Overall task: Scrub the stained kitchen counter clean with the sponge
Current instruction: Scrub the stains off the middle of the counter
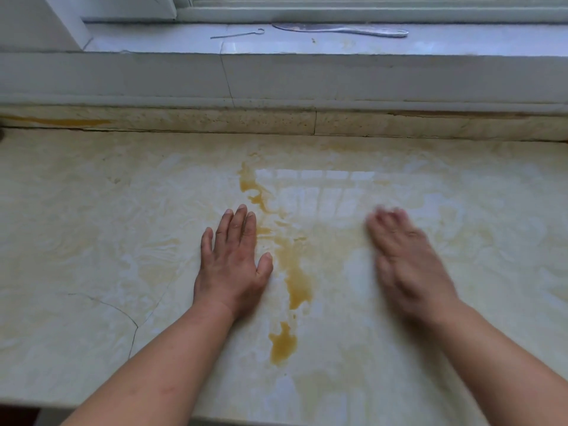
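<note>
Two tools (341,29) on windowsill (430,44)

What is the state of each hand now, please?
Left hand: open, flat on the counter, holding nothing.
Right hand: open, blurred, holding nothing.

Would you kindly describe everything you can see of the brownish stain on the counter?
The stain is a yellow-brown, wet-looking spill on the pale marbled counter. It runs in a broken streak from near the back toward the front edge, ending in a separate blotch nearest the person. It lies between the left hand and the right hand; neither clearly touches its dark parts. Fainter yellow smears spread beside it.
</note>
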Motion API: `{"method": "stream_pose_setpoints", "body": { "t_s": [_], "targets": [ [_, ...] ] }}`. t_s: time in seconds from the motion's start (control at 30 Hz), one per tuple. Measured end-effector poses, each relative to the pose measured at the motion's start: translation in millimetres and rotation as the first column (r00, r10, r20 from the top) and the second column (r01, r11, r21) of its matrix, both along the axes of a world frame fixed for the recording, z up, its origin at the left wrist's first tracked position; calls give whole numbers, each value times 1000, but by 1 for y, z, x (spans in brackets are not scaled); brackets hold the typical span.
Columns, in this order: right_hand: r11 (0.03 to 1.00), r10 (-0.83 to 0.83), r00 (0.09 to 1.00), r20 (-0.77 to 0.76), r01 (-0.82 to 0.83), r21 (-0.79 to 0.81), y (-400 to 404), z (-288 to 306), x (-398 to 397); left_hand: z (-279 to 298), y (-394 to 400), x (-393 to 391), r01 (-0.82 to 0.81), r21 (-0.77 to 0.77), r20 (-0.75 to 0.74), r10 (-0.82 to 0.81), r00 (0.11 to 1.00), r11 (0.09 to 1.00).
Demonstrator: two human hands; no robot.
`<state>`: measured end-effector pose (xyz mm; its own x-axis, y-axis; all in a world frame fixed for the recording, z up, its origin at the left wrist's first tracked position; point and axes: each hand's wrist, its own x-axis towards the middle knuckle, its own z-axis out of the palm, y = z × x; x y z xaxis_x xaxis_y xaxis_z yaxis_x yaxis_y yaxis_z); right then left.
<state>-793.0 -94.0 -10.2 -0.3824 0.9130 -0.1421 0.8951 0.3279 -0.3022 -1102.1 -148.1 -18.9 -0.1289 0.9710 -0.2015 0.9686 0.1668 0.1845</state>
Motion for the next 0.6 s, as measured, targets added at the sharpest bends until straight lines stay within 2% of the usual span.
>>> {"method": "stream_pose_setpoints", "body": {
  "t_s": [0.07,0.13,0.23,0.3,0.4,0.53,0.6],
  "targets": [
    [973,-229,972,55,228,14,10,-1,52,2,-2,4,-8,-6,4,8,1000,1000],
    [921,-387,914,119,391,-5,20,2,68,3,-2,5,-14,-5,0,14,1000,1000],
    [906,-421,900,116,423,2,35,2,32,4,-2,4,-17,-3,19,17,1000,1000],
    [951,-308,949,64,308,9,50,1,-10,3,-1,3,-21,19,48,21,999,1000],
    [999,-43,999,-21,43,-6,83,2,-84,-2,-2,3,-28,49,79,24,997,998],
    [963,269,962,-52,-269,12,126,3,-178,-8,-3,3,5,94,35,-8,999,996],
    [938,348,936,-47,-348,9,137,2,-208,-9,-3,3,1,108,26,-4,1000,994]
  ]
}}
